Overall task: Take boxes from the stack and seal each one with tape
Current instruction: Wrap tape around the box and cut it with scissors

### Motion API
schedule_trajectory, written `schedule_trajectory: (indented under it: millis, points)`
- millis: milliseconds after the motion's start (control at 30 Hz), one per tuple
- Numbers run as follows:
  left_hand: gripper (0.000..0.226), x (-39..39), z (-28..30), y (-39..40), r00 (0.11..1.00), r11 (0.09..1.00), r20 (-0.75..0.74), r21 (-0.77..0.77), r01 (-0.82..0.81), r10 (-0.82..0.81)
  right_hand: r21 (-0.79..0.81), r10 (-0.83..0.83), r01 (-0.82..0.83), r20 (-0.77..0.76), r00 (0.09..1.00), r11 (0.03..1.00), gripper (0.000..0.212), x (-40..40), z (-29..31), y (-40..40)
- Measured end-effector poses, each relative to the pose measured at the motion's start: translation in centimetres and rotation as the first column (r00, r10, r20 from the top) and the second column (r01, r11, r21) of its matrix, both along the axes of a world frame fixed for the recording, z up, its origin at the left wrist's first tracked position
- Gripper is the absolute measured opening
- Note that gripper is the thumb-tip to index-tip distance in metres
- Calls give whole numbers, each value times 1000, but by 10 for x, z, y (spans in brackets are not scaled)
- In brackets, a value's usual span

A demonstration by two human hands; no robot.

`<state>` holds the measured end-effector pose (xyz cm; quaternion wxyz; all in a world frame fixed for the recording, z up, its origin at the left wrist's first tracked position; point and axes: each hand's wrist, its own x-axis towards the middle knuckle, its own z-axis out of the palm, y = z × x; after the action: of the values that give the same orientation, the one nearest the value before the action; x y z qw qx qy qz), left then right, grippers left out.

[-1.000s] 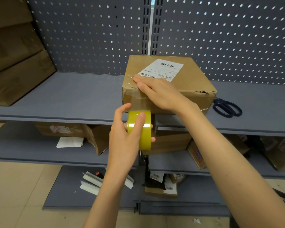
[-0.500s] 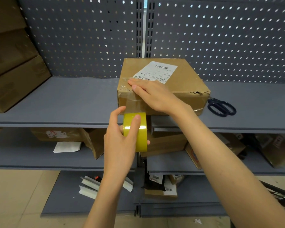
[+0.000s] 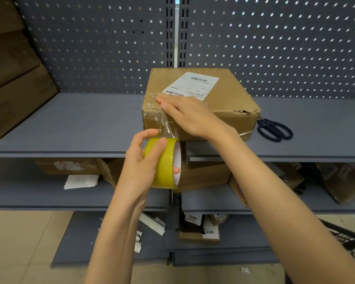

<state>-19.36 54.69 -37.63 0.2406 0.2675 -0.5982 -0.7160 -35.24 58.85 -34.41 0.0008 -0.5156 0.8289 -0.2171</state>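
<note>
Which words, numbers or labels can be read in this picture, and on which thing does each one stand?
No text can be read.
Shipping label on the box: barcodes and print, too small.
Labels on lower-shelf packages: barcodes, too blurred.
Red print on the lower-left carton: blurred.
Tape roll: none.

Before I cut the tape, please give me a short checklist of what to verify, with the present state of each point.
1. Brown cardboard box rests flat on the grey shelf: ok.
2. Right hand presses the clear tape strip down on the box's top edge: ok.
3. Left hand grips the yellow tape roll below the box front: ok.
4. Strip lies smooth on the front face: not ok, it looks wrinkled.
5. Black-handled scissors lie within view, right of the box: ok.
6. Strip reaches under the box: cannot tell.
</note>
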Motion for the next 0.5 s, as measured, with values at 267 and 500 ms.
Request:
schedule_trajectory:
  millis: [267,500]
  points:
    - [15,0,2,-1,1000,999,-14,32,23,-23,-5,11,-11,-25,1000,1000,41,-1,-2,-2]
    - [24,0,2,4,1000,1000,-11,-3,-20,20,-97,37,-33,38,999,995,43,2,-1,1]
